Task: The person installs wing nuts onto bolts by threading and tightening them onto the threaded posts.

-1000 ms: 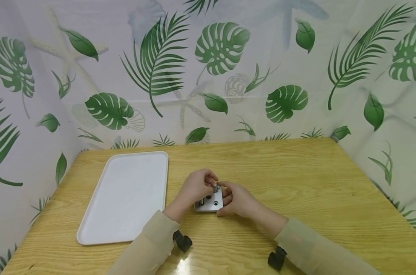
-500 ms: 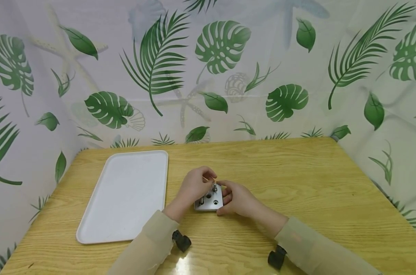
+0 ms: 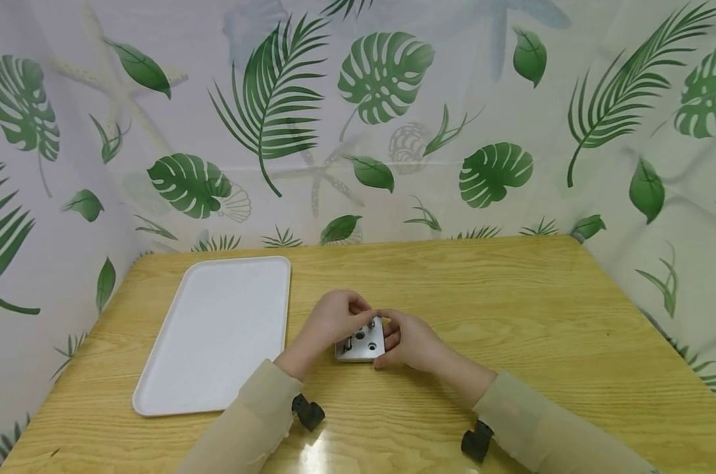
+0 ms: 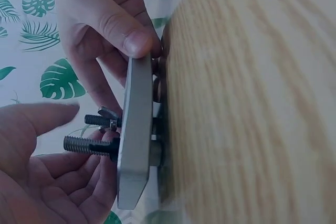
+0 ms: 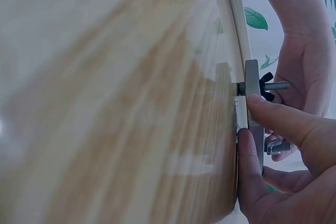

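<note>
A silver metal plate (image 3: 364,353) with holes lies low over the table. Two threaded bolts pass through it, one with a black wing nut (image 5: 266,86), the other with a silver wing nut (image 4: 108,116) near the far right corner. My right hand (image 3: 414,343) grips the plate's right edge between thumb and fingers. My left hand (image 3: 334,320) reaches over the plate to the silver wing nut. In the left wrist view, its thumb (image 4: 55,116) stretches out apart from that nut, while its fingers (image 4: 68,182) lie behind the bolts, fingertips partly hidden.
A white tray (image 3: 216,329) lies on the wooden table (image 3: 500,289) to the left of the hands. Leaf-patterned cloth (image 3: 310,131) hangs behind the table and at its sides. Each wrist carries a small black camera (image 3: 476,441).
The left thumb has gone from beside the silver wing nut to stretched forward over it, covering more of it. The right hand keeps its grip; the plate stays in place.
</note>
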A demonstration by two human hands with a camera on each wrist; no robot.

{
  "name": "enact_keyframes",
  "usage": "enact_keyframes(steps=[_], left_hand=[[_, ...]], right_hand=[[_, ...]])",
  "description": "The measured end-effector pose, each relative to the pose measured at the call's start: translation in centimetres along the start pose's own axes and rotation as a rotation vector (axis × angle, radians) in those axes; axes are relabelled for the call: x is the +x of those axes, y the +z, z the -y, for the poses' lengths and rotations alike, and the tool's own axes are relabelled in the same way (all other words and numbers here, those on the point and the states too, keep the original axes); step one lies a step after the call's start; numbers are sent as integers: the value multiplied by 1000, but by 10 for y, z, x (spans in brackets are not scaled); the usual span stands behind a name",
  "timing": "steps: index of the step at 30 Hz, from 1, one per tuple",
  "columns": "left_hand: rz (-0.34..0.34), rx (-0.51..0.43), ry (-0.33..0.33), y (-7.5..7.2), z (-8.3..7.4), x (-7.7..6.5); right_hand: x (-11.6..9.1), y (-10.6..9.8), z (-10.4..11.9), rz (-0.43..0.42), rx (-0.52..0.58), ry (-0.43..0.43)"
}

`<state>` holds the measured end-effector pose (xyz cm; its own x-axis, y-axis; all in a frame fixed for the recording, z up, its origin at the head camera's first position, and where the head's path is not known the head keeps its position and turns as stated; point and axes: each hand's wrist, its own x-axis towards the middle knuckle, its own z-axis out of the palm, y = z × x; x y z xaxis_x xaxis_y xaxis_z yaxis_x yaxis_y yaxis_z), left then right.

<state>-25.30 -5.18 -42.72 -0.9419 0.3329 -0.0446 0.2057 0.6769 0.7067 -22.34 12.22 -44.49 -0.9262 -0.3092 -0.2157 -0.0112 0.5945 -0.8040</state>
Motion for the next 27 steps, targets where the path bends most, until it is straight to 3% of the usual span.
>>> enact_keyframes(steps=[11,27], left_hand=[[71,-47,18,-1,-1,0],[-1,-85,-44,2,3,7]], right_hand=[[0,0,2,-4,-3,19],[0,0,-1,-8,14,1]])
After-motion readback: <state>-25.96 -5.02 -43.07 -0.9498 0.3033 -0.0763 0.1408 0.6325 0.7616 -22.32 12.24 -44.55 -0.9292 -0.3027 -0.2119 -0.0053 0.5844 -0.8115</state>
